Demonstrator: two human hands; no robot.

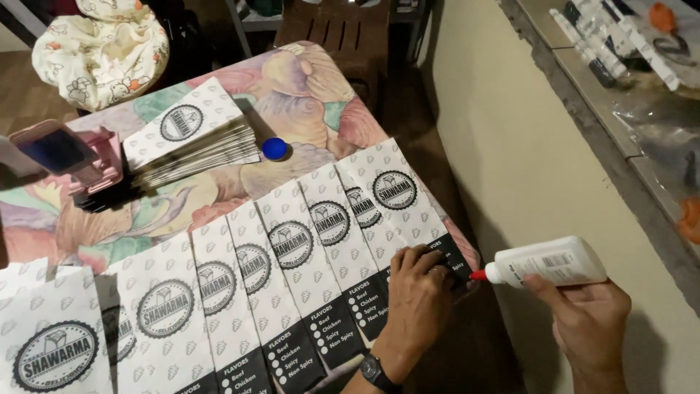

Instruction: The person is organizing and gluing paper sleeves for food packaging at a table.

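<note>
- The right hand (587, 321) is wrapped around a white glue bottle (548, 261), held sideways off the right edge of the bench (292, 87), its red nozzle (478, 275) pointing left toward the nearest paper bag.
- The left hand (419, 292), with a dark wristwatch (378, 372), lies flat with fingers pressed down on the dark lower end of the rightmost paper bag (394, 191), at the near right corner of the bench.
- A fanned row of flat printed paper bags (292, 252) runs along the near edge, each overlapping the next, white with a round black emblem and a dark panel at the bottom.
- Judged by looks, the bags are light, thin and limp; they would slide or curl easily, so pinning one flat near its end seems the safest hold. The bottle looks like soft, squeezable plastic, light enough for 1 hand around its middle.
- A second stack of bags (193, 138) lies toward the far left, a blue cap (275, 148) just beside it on the patterned cloth.
- A pink object (69, 157) stands at the left edge; what it is I cannot tell.
- Hidden: the bag edge under the left fingers, and any glue already laid. The bags at the near left are cut off by the frame.
</note>
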